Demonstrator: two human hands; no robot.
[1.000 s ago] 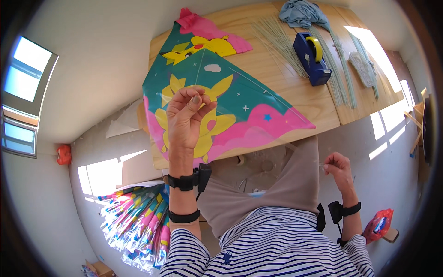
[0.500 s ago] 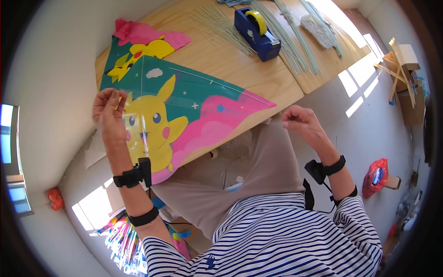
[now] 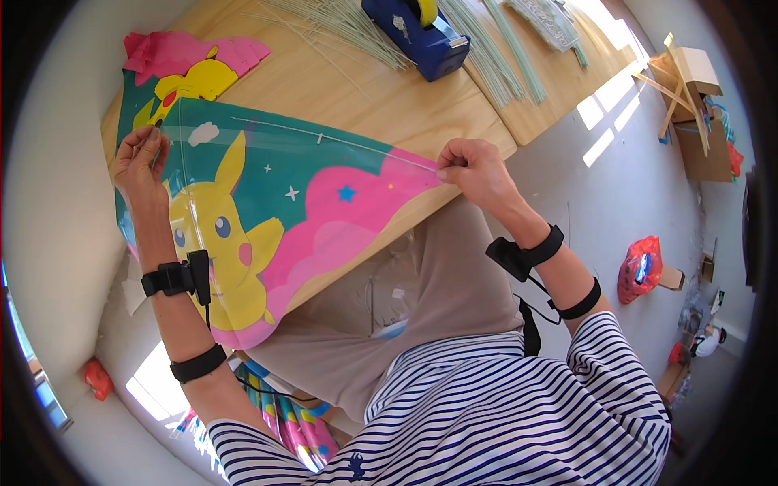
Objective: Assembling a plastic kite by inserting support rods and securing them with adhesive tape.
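Observation:
A triangular kite (image 3: 267, 170) of green and pink film lies across the near edge of the table, printed with a large yellow cartoon creature. Along its far slanting edge runs a thin pale rod (image 3: 340, 142). My right hand (image 3: 480, 174) is closed in a pinch at the kite's right tip, by the rod's end. Over the kite's left side, my left hand (image 3: 144, 166) is raised with thumb and fingers pinched together. What it holds, if anything, is too small to make out; a glossy see-through band shows near it.
A second kite (image 3: 194, 61) lies partly folded at the far left of the wooden table (image 3: 324, 89). Beyond sit a blue tape dispenser (image 3: 417, 36), bundles of thin rods (image 3: 494, 57) and a clear bag (image 3: 545, 23). A red bag (image 3: 640, 271) stands on the floor.
My right hand has come onto the kite's right tip, from just beside it before. My left hand is still pinched above the left side. The whole view has shifted.

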